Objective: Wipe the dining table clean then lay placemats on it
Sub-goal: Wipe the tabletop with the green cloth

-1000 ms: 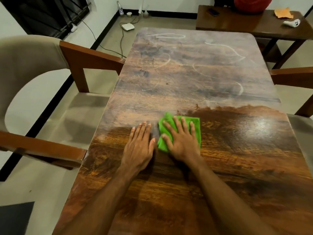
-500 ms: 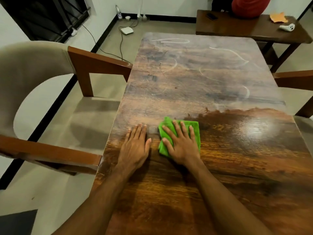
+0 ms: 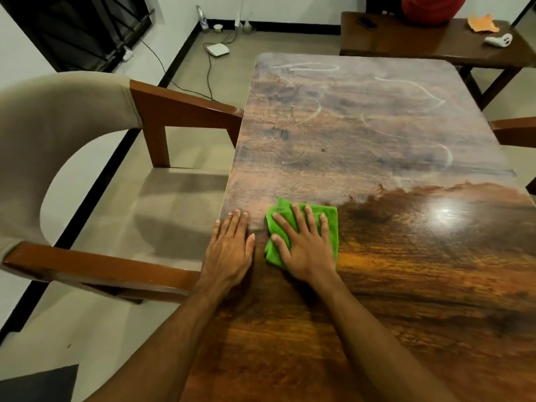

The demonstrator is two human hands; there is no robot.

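Note:
The wooden dining table [image 3: 377,134] is dull and dusty with white streaks on its far half, dark and glossy on its near half. A folded green cloth [image 3: 330,224] lies at the border between the two, near the table's left edge. My right hand [image 3: 304,245] presses flat on the cloth with fingers spread. Just left of it, my left hand [image 3: 230,245] rests flat on the bare tabletop at the left edge, fingers straight. No placemats are in view.
A beige armchair with wooden arms [image 3: 185,111] stands tight against the table's left side. Another chair arm [image 3: 516,132] shows at the right. Behind, a side table [image 3: 406,42] carries a phone, an orange cloth [image 3: 483,23] and a white controller [image 3: 499,40]. Cables and a white box [image 3: 217,49] lie on the floor.
Both hands and the cloth have slid left towards the table's left edge. The view has shifted left too, showing more of the armchair.

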